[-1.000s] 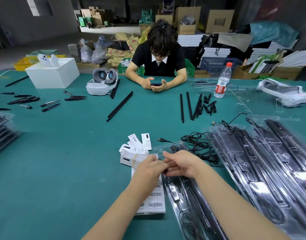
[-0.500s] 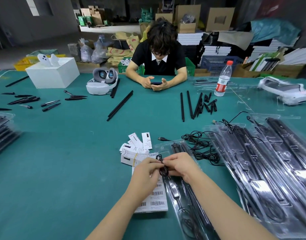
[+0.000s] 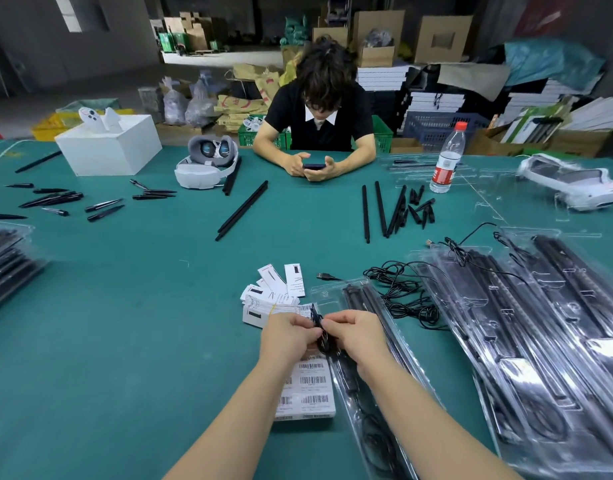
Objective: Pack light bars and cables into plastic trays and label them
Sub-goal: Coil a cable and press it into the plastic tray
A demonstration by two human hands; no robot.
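My left hand (image 3: 288, 336) and my right hand (image 3: 355, 332) meet over the near end of the table, and both pinch a small coiled black cable (image 3: 321, 332) between them. Under my right hand lies a clear plastic tray (image 3: 336, 293) with black light bars in it. A sheet of barcode labels (image 3: 310, 386) lies below my left hand, beside a banded bundle of white cards (image 3: 274, 299). A loose tangle of black cables (image 3: 405, 292) lies just right of the tray.
Filled clear trays (image 3: 527, 327) are piled at the right and more trays (image 3: 3, 258) at the left edge. Loose black bars (image 3: 242, 210) and short black pieces (image 3: 398, 209) lie mid-table. A water bottle (image 3: 447, 161), two white headsets (image 3: 208, 161) and a white box (image 3: 107, 143) stand farther back. A person sits opposite.
A second ago my hands were closed together with no cable showing. The coiled black cable has since come into view between my fingers, and my hands have turned slightly around it.
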